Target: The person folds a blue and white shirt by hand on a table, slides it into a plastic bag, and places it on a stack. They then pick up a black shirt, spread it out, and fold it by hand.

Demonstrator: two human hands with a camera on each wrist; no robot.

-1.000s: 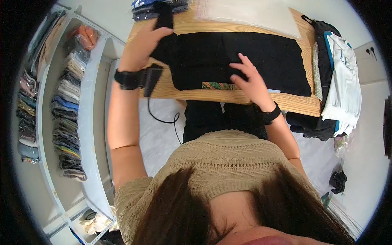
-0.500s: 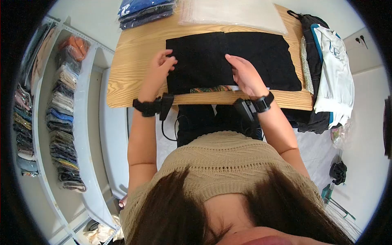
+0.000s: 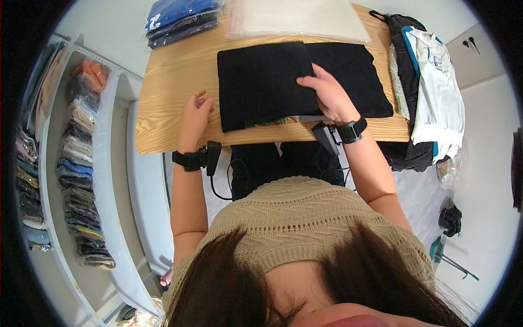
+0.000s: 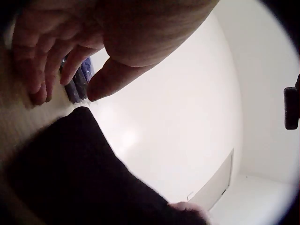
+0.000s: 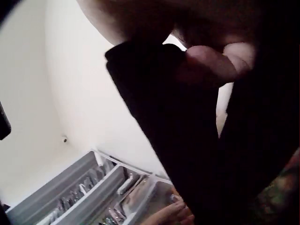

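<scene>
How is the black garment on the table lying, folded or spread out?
Folded: the black garment's left part lies doubled over the rest, its raised edge showing where the right hand rests on it.

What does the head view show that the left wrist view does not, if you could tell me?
Only the head view: the right hand pinching a fold, the clear bag, the clothes pile and the shelves. Only the left wrist view: the underside of the left hand and a pale wall panel. Both: that hand open on the wooden table, the black garment and the blue packets.
</scene>
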